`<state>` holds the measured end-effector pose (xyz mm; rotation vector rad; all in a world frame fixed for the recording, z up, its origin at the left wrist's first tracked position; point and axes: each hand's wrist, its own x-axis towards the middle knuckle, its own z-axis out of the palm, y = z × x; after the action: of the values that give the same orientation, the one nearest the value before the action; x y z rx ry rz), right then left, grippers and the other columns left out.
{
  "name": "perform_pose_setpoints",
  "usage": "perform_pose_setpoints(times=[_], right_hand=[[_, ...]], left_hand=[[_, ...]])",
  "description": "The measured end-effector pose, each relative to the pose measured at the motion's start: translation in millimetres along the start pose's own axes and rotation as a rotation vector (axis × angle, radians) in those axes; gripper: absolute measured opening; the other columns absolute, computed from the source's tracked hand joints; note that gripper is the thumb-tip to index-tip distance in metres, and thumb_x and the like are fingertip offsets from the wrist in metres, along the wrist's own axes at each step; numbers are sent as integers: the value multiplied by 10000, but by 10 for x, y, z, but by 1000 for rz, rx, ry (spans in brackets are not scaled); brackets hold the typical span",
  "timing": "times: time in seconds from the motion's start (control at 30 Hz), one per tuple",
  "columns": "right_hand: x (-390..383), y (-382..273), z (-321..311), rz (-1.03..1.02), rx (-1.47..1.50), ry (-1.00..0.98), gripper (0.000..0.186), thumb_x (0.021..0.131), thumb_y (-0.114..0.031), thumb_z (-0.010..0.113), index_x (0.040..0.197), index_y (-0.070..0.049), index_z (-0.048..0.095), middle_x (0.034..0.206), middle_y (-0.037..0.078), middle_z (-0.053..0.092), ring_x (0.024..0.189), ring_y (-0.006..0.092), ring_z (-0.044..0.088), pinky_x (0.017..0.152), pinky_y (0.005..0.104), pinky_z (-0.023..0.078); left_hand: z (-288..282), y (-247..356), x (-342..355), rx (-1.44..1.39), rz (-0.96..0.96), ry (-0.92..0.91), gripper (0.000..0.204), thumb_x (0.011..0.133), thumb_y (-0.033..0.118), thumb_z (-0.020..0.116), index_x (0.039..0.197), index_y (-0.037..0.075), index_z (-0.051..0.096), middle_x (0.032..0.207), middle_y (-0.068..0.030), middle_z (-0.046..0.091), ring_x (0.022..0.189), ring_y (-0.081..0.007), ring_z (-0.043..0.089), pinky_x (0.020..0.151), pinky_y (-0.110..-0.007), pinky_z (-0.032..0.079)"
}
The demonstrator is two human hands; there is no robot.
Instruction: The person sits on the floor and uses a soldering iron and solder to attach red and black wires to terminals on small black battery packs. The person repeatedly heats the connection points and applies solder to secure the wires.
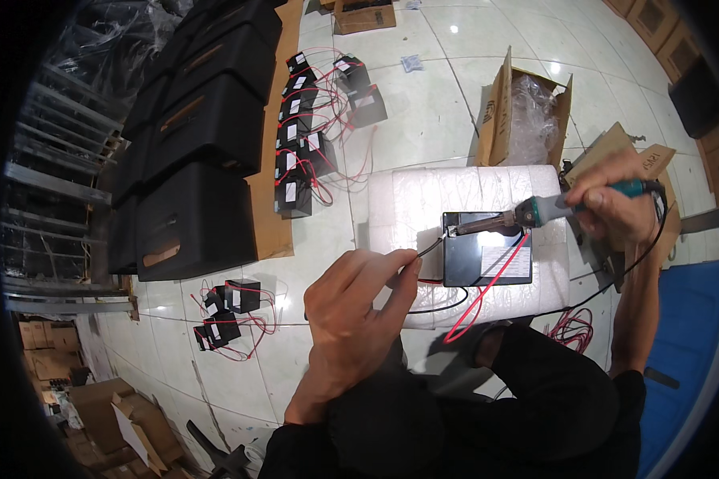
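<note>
A black battery [465, 259] with a white label lies on a block wrapped in white foam [403, 195]. Pinched between thumb and fingers of my left hand [363, 299] is a black wire [431, 246], its end at the terminal on the battery's upper left corner. My right hand [615, 195] is wrapped round the teal and grey handle of a soldering iron [547, 207]. The iron's tip reaches that same terminal, touching or nearly touching the wire end. A red wire [491, 287] loops from the battery's upper right side down over the foam.
Several black batteries with red wires [293, 132] stand in rows at the left, and more batteries [220, 323] sit nearer. Large black cases [196, 223] are stacked beyond them. An open carton [495, 112] with clear plastic stands behind the block. The iron's cord [643, 259] runs down past my right forearm.
</note>
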<state>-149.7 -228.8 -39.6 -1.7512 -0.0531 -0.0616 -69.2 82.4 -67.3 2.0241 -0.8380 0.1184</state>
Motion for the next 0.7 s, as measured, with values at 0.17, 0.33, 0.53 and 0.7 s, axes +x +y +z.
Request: perform_pose_setpoints(times=[0.17, 0.33, 0.53, 0.7], right_hand=[[-282, 131, 213, 80, 106, 204, 294, 869, -207, 668, 920, 78, 725, 561, 113, 599, 433, 130, 548, 374, 245, 414], [-366, 206, 278, -22, 169, 173, 275, 885, -192, 675, 932, 74, 721, 577, 127, 606, 444, 135, 551, 382, 249, 399], [-432, 287, 267, -36, 173, 139, 247, 869, -167, 693, 957, 62, 722, 608, 130, 623, 469, 141, 569, 410, 254, 426], [-448, 294, 283, -66, 126, 145, 239, 870, -164, 686, 956, 56, 725, 614, 132, 628, 470, 143, 574, 409, 254, 429]], left_hand=[[14, -8, 3, -20, 18, -15, 141, 777, -57, 726, 912, -14, 722, 754, -91, 676, 641, -140, 624, 572, -260, 459], [20, -7, 3, -9, 33, -16, 140, 775, -54, 728, 907, -7, 727, 750, -87, 680, 640, -141, 631, 571, -260, 466], [25, -8, 1, -3, 36, -21, 138, 775, -47, 733, 907, -7, 726, 744, -85, 678, 635, -139, 628, 567, -259, 463], [38, -13, 15, 1, 38, -24, 138, 775, -45, 736, 907, -7, 725, 739, -84, 675, 632, -138, 626, 562, -259, 460]])
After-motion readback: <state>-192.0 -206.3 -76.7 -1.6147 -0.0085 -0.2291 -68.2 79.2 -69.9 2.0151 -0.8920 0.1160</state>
